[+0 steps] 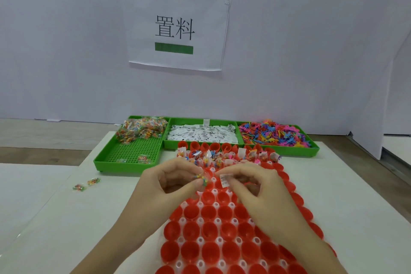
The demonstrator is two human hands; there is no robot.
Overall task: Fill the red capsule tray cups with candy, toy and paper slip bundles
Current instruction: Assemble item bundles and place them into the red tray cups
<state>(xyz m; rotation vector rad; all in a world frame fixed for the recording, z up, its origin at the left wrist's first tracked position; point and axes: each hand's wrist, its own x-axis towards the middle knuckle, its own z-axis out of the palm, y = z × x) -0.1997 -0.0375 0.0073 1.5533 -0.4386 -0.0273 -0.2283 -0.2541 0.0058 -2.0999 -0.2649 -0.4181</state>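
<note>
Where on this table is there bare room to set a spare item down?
Free: the white table left of the red tray, below the two loose candy packets; also the strip right of the tray. Crowded: the far edge, filled by three green bins, and the spot where both hands work.

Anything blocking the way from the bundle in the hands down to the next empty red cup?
Nothing visible. The left hand pinches a candy packet, the right hand a paper slip, directly above open empty cups.
</note>
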